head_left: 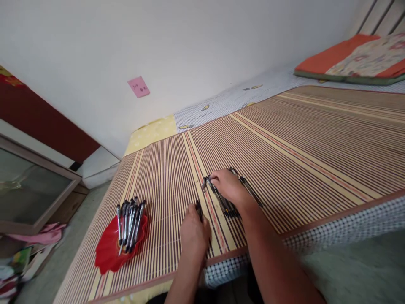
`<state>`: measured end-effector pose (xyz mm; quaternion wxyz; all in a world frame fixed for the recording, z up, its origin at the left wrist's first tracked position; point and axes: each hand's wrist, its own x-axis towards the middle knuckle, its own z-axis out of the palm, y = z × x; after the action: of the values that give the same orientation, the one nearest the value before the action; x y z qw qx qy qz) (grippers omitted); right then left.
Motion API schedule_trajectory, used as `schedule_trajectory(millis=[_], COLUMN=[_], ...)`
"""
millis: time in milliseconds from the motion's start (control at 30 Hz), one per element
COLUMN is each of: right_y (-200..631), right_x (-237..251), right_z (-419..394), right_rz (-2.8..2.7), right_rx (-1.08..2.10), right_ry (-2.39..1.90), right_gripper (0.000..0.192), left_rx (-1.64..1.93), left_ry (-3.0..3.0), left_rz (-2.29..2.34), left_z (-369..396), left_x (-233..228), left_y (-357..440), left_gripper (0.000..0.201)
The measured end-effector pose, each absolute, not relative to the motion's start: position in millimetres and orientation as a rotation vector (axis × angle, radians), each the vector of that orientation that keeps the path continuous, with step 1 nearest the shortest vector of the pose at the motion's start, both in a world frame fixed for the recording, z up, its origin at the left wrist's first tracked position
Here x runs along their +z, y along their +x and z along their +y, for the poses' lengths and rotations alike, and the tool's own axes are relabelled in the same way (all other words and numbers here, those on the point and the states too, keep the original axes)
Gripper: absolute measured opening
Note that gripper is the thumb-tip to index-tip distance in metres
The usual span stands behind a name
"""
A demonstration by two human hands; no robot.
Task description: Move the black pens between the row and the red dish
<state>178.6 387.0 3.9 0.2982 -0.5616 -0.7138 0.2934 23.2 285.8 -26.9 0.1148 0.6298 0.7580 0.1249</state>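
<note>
My left hand (194,230) is closed over the striped mat, with the black ends of pens (199,210) sticking out past the fingers. Most of what it grips is hidden by the hand. To its right, my right hand (228,184) pinches the far end of a pen in a loose group of clear and black pens (224,205) lying on the mat. A few more pens (250,191) lie on the right side of that hand, partly covered by the forearm. Several black-capped pens (129,223) rest in a red scalloped dish (107,249) at the left.
The woven striped mat (300,160) covers a bed against a white wall. A pink note (138,87) is stuck on the wall. Folded orange and floral bedding (351,61) lies at the far right. A glass-fronted cabinet (31,190) and clutter stand on the left floor.
</note>
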Motion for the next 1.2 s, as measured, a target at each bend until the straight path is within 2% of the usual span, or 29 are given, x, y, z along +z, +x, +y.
schedule_trajectory(millis=[167, 500, 767, 867, 1033, 1200], right_y=[159, 137, 140, 145, 154, 152], right_x=[-1, 1, -7, -12, -15, -7], right_z=[383, 378, 379, 384, 388, 384], right_rz=[-2.225, -2.302, -2.322, -2.212, -1.787, -1.682], right_rx=[0.659, 0.521, 0.509, 0.567, 0.925, 1.100], right_ry=[-1.644, -1.724, -1.671, -1.580, -1.242, -1.103], right_gripper=[0.027, 0.032, 0.022, 0.017, 0.008, 0.017], left_rx=[0.402, 0.290, 0.378, 0.543, 0.999, 1.247], left_ry=[1.797, 1.948, 2.005, 1.947, 1.647, 1.142], left_rz=[2.254, 2.301, 2.210, 2.182, 1.892, 1.436], left_z=[288, 295, 293, 291, 290, 294], left_x=[-31, -36, -43, -45, -43, -33], left_y=[12, 5, -4, -9, -22, -34], left_gripper=[0.013, 0.003, 0.002, 0.003, 0.012, 0.030])
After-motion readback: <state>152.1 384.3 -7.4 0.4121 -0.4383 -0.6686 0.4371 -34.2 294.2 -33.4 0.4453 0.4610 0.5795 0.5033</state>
